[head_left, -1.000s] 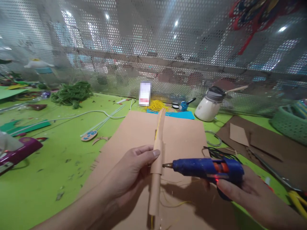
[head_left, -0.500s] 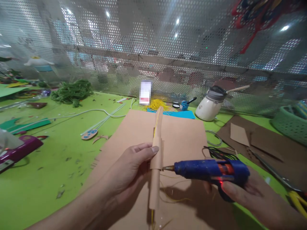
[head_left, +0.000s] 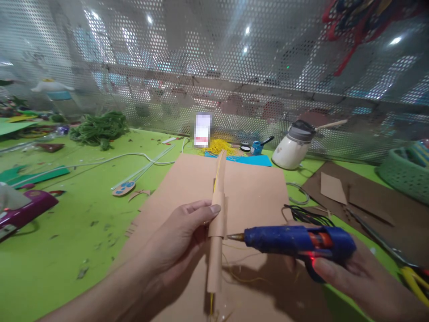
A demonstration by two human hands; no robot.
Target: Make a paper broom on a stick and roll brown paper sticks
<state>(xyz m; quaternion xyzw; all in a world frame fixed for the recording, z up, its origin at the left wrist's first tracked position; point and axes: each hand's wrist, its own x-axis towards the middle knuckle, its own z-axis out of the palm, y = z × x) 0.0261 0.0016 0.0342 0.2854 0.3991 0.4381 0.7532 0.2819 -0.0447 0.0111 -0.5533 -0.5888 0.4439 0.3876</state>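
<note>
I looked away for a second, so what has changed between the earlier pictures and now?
The glue gun in the right hand has shifted slightly rightward and toward the person. The rolled paper tube in the left hand has shifted slightly away from the person, its far end leftward. Nothing was taken hold of or let go. The brown paper sheet and white jar stayed put.

One view from the camera which I wear on my head, looking forward and downward across the green tabletop [head_left: 75, 214], close above my left hand [head_left: 184, 229] and my right hand [head_left: 355, 273], facing the perforated metal panel [head_left: 201, 53] behind.
</note>
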